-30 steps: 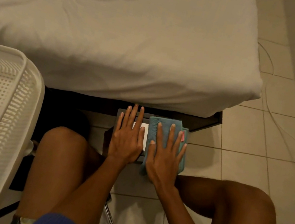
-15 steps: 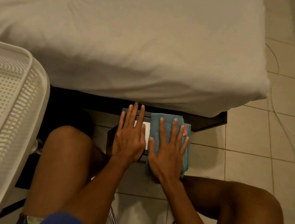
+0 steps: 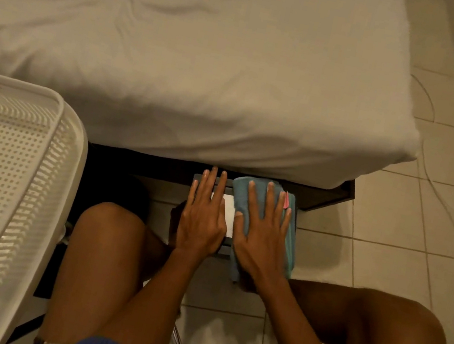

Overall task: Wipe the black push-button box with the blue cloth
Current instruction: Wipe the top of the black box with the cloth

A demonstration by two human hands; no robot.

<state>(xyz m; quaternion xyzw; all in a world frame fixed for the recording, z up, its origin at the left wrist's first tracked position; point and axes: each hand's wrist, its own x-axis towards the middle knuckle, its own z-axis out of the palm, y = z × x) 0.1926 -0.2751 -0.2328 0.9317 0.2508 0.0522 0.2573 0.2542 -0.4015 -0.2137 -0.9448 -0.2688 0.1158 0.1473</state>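
Between the person's knees, just below the bed's (image 3: 179, 57) near edge, the box (image 3: 228, 217) is lying flat, raised off the tiled floor (image 3: 386, 260); what is carrying it is hidden. Its dark rim is showing at the far edge and near edge, and a pale panel is showing in the gap between the two hands. No buttons are visible from this angle.

The left hand (image 3: 201, 222) is lying open and flat on the box's left half, fingers straight and together, gripping nothing and apparently pinning the box down. The right hand (image 3: 264, 239) is also spread flat, palm down, pressing the folded cloth (image 3: 255, 190) onto the box's right half; it is pressing rather than clutching. The cloth is hanging over the right and near edges, a pink tag showing beside the little finger.

Wiping appears to be underway, with only the right half covered. To do it well, the left hand should be bracing firmly so the box is not sliding, while the right is drawing the cloth in overlapping strokes with even palm pressure, keeping the fold from bunching. The braced half will need its turn too, as will the rim. A white basket (image 3: 6, 178) is standing well apart at the left.
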